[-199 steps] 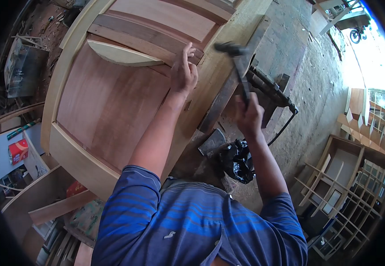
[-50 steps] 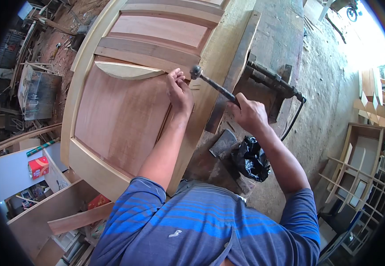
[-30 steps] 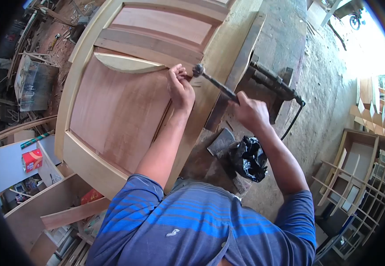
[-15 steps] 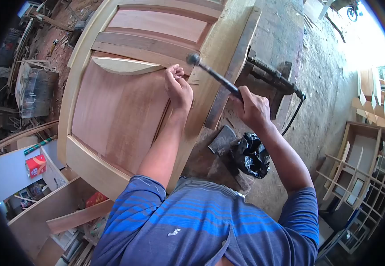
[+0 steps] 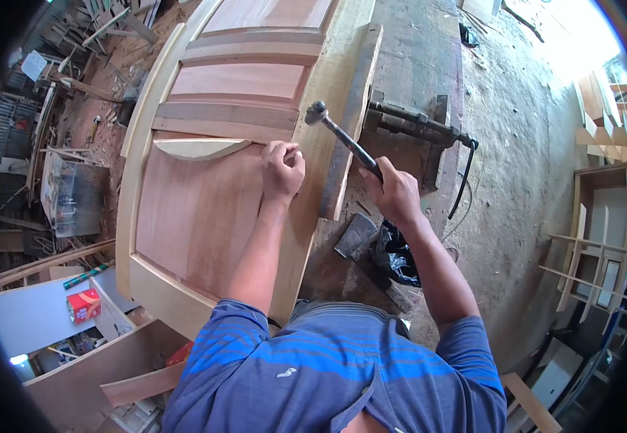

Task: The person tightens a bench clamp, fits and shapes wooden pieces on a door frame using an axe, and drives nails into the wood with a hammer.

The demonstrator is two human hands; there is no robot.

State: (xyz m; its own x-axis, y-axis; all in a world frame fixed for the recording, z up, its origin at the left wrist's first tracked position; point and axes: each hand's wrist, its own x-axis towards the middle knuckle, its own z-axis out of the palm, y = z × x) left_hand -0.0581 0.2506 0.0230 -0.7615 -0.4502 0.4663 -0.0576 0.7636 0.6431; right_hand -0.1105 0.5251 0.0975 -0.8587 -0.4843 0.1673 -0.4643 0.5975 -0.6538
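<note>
My left hand [image 5: 283, 172] is closed, fingers curled, resting at the upper right corner of a wooden door's lower panel [image 5: 198, 209]. What its fingertips pinch, if anything, is too small to make out. Just left of it, a pale curved wood piece [image 5: 201, 149] lies along the panel's top edge, its right tip near my fingers. My right hand [image 5: 398, 191] grips a hammer [image 5: 351, 144] by its dark handle. The hammer's head is raised above the door's right stile [image 5: 313, 155], beyond and right of my left hand.
A bench vise [image 5: 418, 123] sits at the bench's right side. By my right forearm are a black plastic bag [image 5: 394, 256] and a dark flat block [image 5: 355, 235]. Wooden frames [image 5: 602, 216] stand far right. Wood scraps, boards and a red box [image 5: 84, 306] lie left.
The view has shifted, showing more of the door's far end. My left hand stays at the panel's corner. The hammer, still in my right hand, is slightly farther from my left hand.
</note>
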